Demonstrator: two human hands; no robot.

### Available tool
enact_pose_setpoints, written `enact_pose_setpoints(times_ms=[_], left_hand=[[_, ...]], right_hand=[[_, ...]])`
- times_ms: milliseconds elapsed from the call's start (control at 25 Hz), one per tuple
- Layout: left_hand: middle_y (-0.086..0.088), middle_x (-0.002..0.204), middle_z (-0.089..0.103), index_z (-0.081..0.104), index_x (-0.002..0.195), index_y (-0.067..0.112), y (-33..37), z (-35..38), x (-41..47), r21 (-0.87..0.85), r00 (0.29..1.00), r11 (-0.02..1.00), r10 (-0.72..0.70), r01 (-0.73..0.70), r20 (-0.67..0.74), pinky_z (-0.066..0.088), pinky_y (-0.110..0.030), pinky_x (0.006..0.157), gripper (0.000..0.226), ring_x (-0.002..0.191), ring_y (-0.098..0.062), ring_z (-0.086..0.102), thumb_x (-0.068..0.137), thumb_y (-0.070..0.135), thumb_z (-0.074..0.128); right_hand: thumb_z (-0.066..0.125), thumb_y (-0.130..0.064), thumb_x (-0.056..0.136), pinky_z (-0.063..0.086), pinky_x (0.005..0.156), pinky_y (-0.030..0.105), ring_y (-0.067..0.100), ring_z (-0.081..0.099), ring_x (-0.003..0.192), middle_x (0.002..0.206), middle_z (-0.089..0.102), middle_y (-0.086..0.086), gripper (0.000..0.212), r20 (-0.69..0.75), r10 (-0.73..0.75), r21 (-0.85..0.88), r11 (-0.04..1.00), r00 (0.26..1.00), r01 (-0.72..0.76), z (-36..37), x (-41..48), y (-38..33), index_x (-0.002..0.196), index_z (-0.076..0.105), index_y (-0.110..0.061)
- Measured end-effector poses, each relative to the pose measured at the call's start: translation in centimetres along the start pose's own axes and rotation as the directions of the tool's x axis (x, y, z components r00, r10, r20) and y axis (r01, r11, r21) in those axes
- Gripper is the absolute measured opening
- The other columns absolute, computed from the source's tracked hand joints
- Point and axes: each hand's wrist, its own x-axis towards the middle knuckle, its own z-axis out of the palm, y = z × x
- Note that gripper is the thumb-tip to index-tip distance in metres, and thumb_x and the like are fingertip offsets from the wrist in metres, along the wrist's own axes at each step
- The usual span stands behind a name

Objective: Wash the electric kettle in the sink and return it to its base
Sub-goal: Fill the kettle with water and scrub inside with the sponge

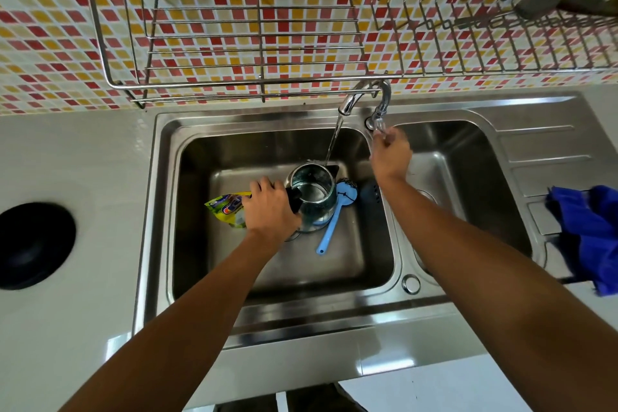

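Observation:
The glass electric kettle [314,194] stands upright in the left basin of the steel sink [157,211], lid open, with water inside. My left hand [271,207] grips its black handle. A thin stream of water runs from the tap [351,102] into the kettle's mouth. My right hand [391,152] holds the tap's handle [379,122] at the back between the two basins. The round black kettle base [33,244] sits on the counter at the far left.
A blue-handled scrubbing brush [331,227] lies beside the kettle, and a yellow-green detergent pouch [227,207] lies under my left hand. A blue cloth [588,231] is draped on the drainboard at right. A wire dish rack [254,53] hangs over the sink.

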Motion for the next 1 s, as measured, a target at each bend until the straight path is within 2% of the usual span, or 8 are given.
enact_pose_setpoints(times_ms=[80,160,320,480,640,760,880,1000], left_hand=[[-0.014,0.118,0.054,0.057,0.118,0.007,-0.2,0.2,-0.2,0.007,1.000,1.000,-0.003,0.002,0.005,0.047,-0.047,0.084,0.059,0.113,-0.033,0.049,0.082,0.053,0.064],[-0.014,0.118,0.055,0.058,0.118,0.006,-0.4,0.5,-0.4,0.005,1.000,1.000,-0.005,0.005,-0.001,0.047,-0.047,0.084,0.060,0.114,-0.034,0.049,0.083,0.054,0.063],[-0.015,0.119,0.056,0.058,0.118,0.006,0.1,0.4,0.4,-0.007,1.000,1.000,-0.011,0.011,-0.016,0.048,-0.046,0.082,0.057,0.114,-0.034,0.050,0.082,0.050,0.063],[-0.015,0.120,0.055,0.057,0.120,0.006,0.4,0.4,1.1,-0.026,1.000,1.000,-0.004,0.004,-0.016,0.048,-0.045,0.080,0.061,0.114,-0.034,0.050,0.082,0.054,0.062],[-0.016,0.120,0.055,0.057,0.120,0.005,0.7,1.0,1.1,-0.035,0.999,0.999,-0.022,0.021,-0.035,0.047,-0.046,0.079,0.062,0.114,-0.035,0.050,0.083,0.055,0.062],[-0.016,0.120,0.055,0.056,0.120,0.005,1.2,0.9,1.2,-0.035,1.000,0.999,-0.017,0.016,-0.016,0.046,-0.045,0.079,0.059,0.114,-0.034,0.050,0.083,0.050,0.062],[-0.015,0.121,0.053,0.056,0.120,0.006,1.4,0.7,1.2,-0.029,1.000,1.000,-0.005,0.005,-0.009,0.047,-0.045,0.081,0.058,0.114,-0.034,0.049,0.082,0.049,0.062],[-0.014,0.123,0.052,0.055,0.122,0.007,1.4,0.4,1.2,-0.024,1.000,1.000,0.014,-0.014,-0.001,0.048,-0.046,0.084,0.060,0.116,-0.033,0.049,0.082,0.051,0.063]], right_hand=[[0.054,-0.024,0.097,0.059,0.064,0.030,0.020,0.069,0.076,0.087,0.070,0.009,0.018,0.060,0.098,-0.085,0.992,0.993,-0.093,0.6,-3.2,2.7,0.096,0.063,-0.009],[0.051,-0.016,0.097,0.056,0.064,0.026,0.021,0.068,0.080,0.093,0.071,0.012,0.018,0.275,0.223,-0.310,0.941,0.935,-0.133,1.6,-7.3,6.7,0.095,0.067,-0.007],[0.053,-0.010,0.091,0.044,0.103,0.031,0.029,0.057,0.121,0.134,0.059,0.012,0.036,0.653,0.373,-0.526,0.849,0.659,0.041,4.2,-13.5,11.6,0.126,0.062,-0.013],[0.047,-0.013,0.090,0.041,0.107,0.034,0.030,0.047,0.128,0.145,0.043,0.011,0.055,0.680,0.471,-0.556,0.831,0.562,-0.023,6.6,-16.0,12.4,0.143,0.046,-0.029],[0.057,-0.015,0.089,0.048,0.096,0.032,0.029,0.058,0.114,0.126,0.059,0.015,0.032,0.519,0.433,-0.484,0.860,0.737,-0.164,6.8,-15.5,12.7,0.120,0.061,-0.014],[0.050,-0.007,0.091,0.045,0.081,0.031,0.030,0.060,0.099,0.113,0.058,0.017,0.023,0.332,0.302,-0.398,0.904,0.893,-0.158,5.1,-14.5,10.3,0.113,0.050,-0.007],[0.046,-0.001,0.090,0.046,0.087,0.041,0.037,0.057,0.104,0.123,0.049,0.020,0.038,0.279,0.253,-0.334,0.930,0.926,-0.154,3.1,-12.9,6.7,0.126,0.038,-0.009],[0.045,0.000,0.092,0.049,0.092,0.049,0.042,0.057,0.106,0.133,0.038,0.021,0.052,0.367,0.153,-0.463,0.886,0.918,0.037,1.4,-11.6,4.3,0.141,0.030,-0.013]])
